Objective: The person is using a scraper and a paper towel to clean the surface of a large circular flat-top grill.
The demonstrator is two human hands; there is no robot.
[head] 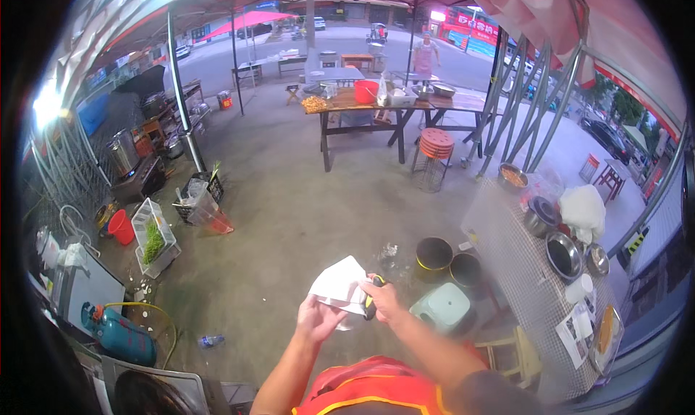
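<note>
A white, angular folded piece (339, 280), perhaps paper or thin plastic, is held up in front of my red apron (374, 385). My left hand (320, 318) grips its lower left edge from below. At its right side, my right hand (384, 301) holds a small tool with a yellow-and-black handle (371, 306); its exact kind cannot be made out. The fingers of that hand also touch the white piece's right edge. Something pale and blurred shows just under the white piece, above the concrete floor (271, 285).
To the right, a pale green plastic stool (442, 306) stands near two dark buckets (434, 255) and a checked-cloth table (505, 247) with metal bowls. A teal gas cylinder (122, 333) is at left, near a plastic bottle (212, 340). A person (425, 57) stands beyond the far tables.
</note>
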